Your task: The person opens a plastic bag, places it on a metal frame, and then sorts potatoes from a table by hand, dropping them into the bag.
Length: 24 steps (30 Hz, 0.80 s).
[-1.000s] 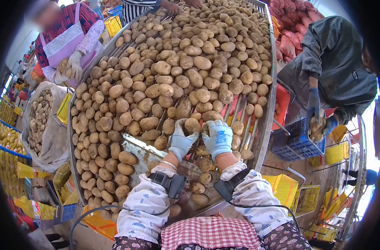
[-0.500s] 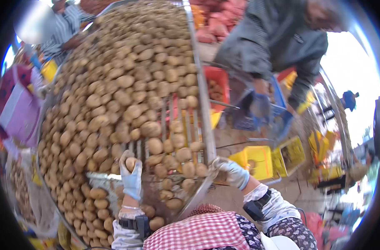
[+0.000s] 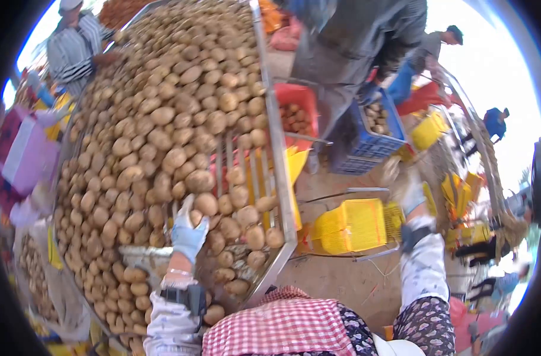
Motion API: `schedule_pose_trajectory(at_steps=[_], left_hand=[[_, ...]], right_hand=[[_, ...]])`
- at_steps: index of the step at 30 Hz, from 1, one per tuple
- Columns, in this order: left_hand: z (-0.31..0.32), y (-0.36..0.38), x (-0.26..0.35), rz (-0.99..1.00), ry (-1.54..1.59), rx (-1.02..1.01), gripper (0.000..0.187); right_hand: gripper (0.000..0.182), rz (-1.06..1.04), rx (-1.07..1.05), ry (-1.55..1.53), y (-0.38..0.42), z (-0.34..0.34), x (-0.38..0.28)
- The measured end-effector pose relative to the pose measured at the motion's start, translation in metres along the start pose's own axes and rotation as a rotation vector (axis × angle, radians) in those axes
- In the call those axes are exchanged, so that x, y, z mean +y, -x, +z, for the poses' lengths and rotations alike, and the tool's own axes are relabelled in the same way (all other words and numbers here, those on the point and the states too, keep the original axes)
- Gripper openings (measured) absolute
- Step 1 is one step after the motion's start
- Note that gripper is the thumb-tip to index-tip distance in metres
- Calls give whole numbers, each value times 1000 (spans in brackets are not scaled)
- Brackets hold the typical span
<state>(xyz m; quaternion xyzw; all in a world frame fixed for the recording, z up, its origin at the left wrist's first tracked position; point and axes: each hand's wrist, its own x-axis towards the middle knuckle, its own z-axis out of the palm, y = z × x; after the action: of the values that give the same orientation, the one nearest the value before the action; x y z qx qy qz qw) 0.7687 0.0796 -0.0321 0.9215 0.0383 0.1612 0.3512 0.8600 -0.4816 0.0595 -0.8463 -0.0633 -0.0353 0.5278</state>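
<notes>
My left hand [image 3: 189, 234], in a pale glove, is over the front part of the sorting table [image 3: 289, 225]. Its thumb and fingers curve around a small potato [image 3: 196, 218], and a larger potato [image 3: 206, 204] lies just beyond the fingertips. Stretched out to the right of the table, my right hand [image 3: 414, 199] is smeared by motion, so its fingers cannot be made out. A blurred brownish thing [image 3: 391, 170] shows close to it. Below that hand's left side stands a yellow basket [image 3: 353, 225].
Many potatoes [image 3: 164, 139] cover the table around its metal slats [image 3: 229, 160]. Beyond its right edge are a red crate [image 3: 300, 95] holding potatoes and a blue crate [image 3: 371, 142]. A person in dark clothes [image 3: 353, 53] stands there; another in stripes [image 3: 75, 53] works at far left.
My right hand has left the table's edge and swung outward to the right. My left hand has moved slightly right and up. The person in dark clothes has straightened up from the blue crate.
</notes>
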Motion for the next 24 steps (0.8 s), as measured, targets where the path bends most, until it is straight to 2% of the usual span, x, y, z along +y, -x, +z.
schedule_pose_trajectory(at_steps=[2, 3, 4, 6, 7, 9, 10, 12, 13, 14, 16, 17, 19, 20, 21, 22, 24], left_hand=[[-3, 10, -8, -163, 290, 83, 61], [6, 23, -39, -391, 513, 128, 54], [-11, 30, -24, -453, 973, 184, 44], [-30, 38, -19, -729, 1219, 232, 38], [-36, 43, -20, -742, 1220, 264, 38], [-47, 51, -21, -787, 1763, 62, 43], [-48, 55, -17, -785, 1762, 90, 43], [-42, 57, -4, -913, 1852, 233, 45], [-43, 58, -5, -846, 1903, 186, 42], [-43, 61, -2, -845, 1902, 208, 42], [-43, 68, 4, -889, 1909, 309, 42], [-43, 76, -3, -878, 2039, 270, 40], [-49, 84, -6, -882, 2084, 286, 40], [-51, 86, -6, -889, 2127, 286, 40], [-51, 90, -6, -848, 2180, 293, 38], [-49, 88, -3, -845, 2196, 289, 38], [-46, 72, 6, -741, 1993, 431, 38]], right_hand=[[68, 393, 317, -713, -82, -79, 98], [65, 244, 646, -64, -97, -48, 86], [61, 46, 934, 603, -100, -20, 57], [50, -391, 633, 708, -69, 80, -37], [37, -487, 435, 654, -58, 125, -65], [35, -581, -43, 484, -43, 206, -82], [36, -496, -302, 433, -35, 247, -108], [46, -559, -468, 556, -30, 322, -137], [51, -576, -517, 709, -27, 353, -149], [55, -472, -588, 840, -22, 383, -155], [55, -303, -640, 917, -14, 417, -161], [55, -314, -650, 918, -11, 418, -163], [53, -141, -657, 484, -9, 409, -167], [53, -155, -667, 493, -7, 403, -162], [54, 213, -856, -387, -1, 395, -153], [54, 588, -907, -1283, 6, 387, -148], [54, 590, -951, -1360, 15, 384, -144]])
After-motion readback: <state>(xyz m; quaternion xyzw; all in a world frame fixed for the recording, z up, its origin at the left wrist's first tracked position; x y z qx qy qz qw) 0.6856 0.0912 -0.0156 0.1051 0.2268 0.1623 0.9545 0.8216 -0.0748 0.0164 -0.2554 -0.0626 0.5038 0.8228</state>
